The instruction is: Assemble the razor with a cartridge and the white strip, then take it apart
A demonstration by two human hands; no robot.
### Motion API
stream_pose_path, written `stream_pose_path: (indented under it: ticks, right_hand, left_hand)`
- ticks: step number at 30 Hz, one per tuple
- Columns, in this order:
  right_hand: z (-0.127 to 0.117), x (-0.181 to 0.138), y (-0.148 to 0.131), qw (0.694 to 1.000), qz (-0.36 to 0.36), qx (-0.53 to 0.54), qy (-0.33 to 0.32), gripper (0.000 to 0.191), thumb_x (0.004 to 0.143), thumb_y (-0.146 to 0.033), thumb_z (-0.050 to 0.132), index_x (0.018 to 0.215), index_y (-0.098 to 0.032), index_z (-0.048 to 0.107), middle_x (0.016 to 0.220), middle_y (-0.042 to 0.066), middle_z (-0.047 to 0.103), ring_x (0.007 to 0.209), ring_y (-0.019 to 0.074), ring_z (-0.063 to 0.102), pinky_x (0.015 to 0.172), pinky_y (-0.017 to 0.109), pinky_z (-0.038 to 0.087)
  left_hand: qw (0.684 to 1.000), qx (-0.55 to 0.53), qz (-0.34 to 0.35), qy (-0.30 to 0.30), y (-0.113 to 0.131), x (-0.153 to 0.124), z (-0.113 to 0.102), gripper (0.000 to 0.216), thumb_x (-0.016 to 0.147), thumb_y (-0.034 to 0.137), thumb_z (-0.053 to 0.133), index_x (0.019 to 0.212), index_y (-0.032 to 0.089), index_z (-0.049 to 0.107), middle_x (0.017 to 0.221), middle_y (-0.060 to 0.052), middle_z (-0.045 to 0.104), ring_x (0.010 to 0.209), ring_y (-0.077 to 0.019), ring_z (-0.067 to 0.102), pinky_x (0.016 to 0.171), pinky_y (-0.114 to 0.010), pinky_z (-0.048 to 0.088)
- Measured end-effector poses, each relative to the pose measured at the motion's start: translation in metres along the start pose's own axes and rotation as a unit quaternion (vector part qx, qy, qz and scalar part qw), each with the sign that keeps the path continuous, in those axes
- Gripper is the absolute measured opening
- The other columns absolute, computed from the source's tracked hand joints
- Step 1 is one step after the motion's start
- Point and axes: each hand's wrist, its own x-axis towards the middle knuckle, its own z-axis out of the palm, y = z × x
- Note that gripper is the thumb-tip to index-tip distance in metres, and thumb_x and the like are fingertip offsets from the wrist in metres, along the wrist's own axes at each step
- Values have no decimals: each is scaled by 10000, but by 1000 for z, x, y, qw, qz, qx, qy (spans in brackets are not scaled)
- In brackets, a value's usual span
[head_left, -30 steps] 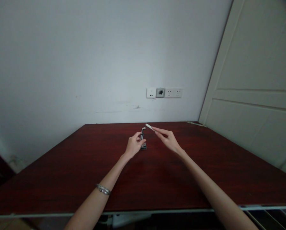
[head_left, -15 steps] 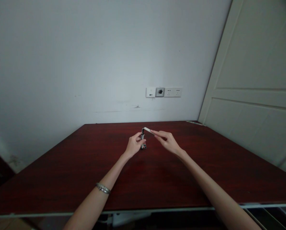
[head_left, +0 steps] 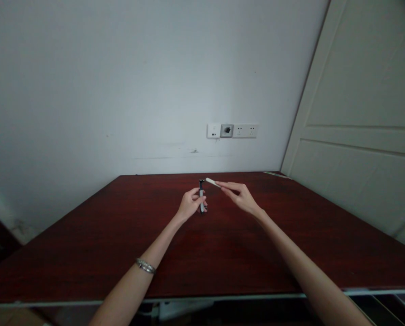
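Note:
My left hand (head_left: 189,204) is closed around a small dark upright device (head_left: 201,197) with a pale stripe, held just above the dark red table (head_left: 222,253). My right hand (head_left: 240,197) pinches a small white stick-shaped piece (head_left: 212,182), its free end pointing left toward the top of the device. The two things sit very close together; I cannot tell whether they touch. A metal bracelet (head_left: 145,266) is on my left wrist.
A white wall stands behind the table, with a row of sockets (head_left: 232,131) above its far edge. A white panelled door (head_left: 361,136) closes off the right side. The table's front edge (head_left: 202,299) runs across the bottom of the view.
The device in my left hand has turned more upright and edge-on. My right hand moved the white piece in toward its top, then slightly back to the right.

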Motion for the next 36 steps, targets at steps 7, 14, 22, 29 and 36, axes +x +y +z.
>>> stream_pose_path:
  ticks: [7,14,22,29,36]
  right_hand:
    - [3,15,9,999,15,19,-46,314,842,-298,469,1121,-249,606,1130,12,620,1058,189,567,934,359,417]
    - [7,23,24,999,17,-37,-30,312,838,-290,478,1121,-263,608,1109,18,633,1011,199,592,892,345,439]
    - [8,23,35,999,28,16,-4,325,823,-334,494,1101,-235,630,1097,39,643,1026,214,577,902,342,419]
    - [19,0,22,961,189,179,97,403,812,-453,481,1072,-164,586,554,-41,488,454,80,440,406,191,343]
    - [44,-20,-25,911,244,330,45,312,765,-490,528,772,-178,518,565,-68,398,360,27,313,299,146,185]
  left_hand:
    - [994,-80,-63,-32,9,-5,4,334,702,366,621,915,133,509,633,-43,620,475,-176,618,394,-237,466]
    - [987,-136,-73,-40,11,-5,5,348,691,333,630,947,131,507,619,-32,609,459,-159,604,409,-241,477]
    - [987,-138,-58,-64,8,-5,4,348,706,343,614,961,134,503,624,-32,610,456,-172,604,398,-254,467]
    - [992,-112,-24,-49,8,-3,3,338,718,331,612,982,154,497,694,-41,632,549,-173,633,514,-290,506]
    - [996,-80,36,-18,-2,4,3,299,709,295,633,937,134,526,670,-34,625,594,-153,618,564,-261,482]
